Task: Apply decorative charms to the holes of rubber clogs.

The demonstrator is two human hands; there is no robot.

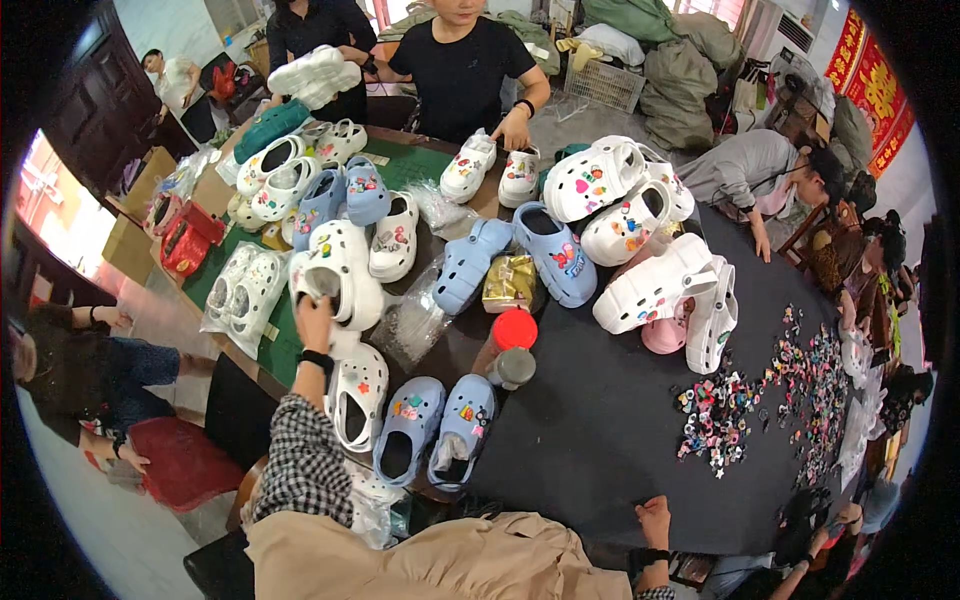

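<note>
My left hand point(313, 322) reaches across the table's left side, its fingers closed on the rim of a large white clog point(338, 262) decorated with small charms. Just below it lies another white clog point(358, 398) with a flower charm. Two blue clogs, one point(409, 428) beside the other point(463, 430), sit near the front edge with colourful charms on them. Low over the front edge of the black tabletop is my right hand point(653, 522), fingers curled together; whatever they may hold is hidden. Loose small charms point(715, 410) are scattered beyond it.
A red-lidded jar point(513, 330) and a grey-capped bottle point(512, 368) stand mid-table beside a gold box point(510, 284). White clogs are stacked point(655, 285) to the right. A person in black point(462, 75) touches a white clog point(519, 177) across the table. A red stool point(185, 462) is at left.
</note>
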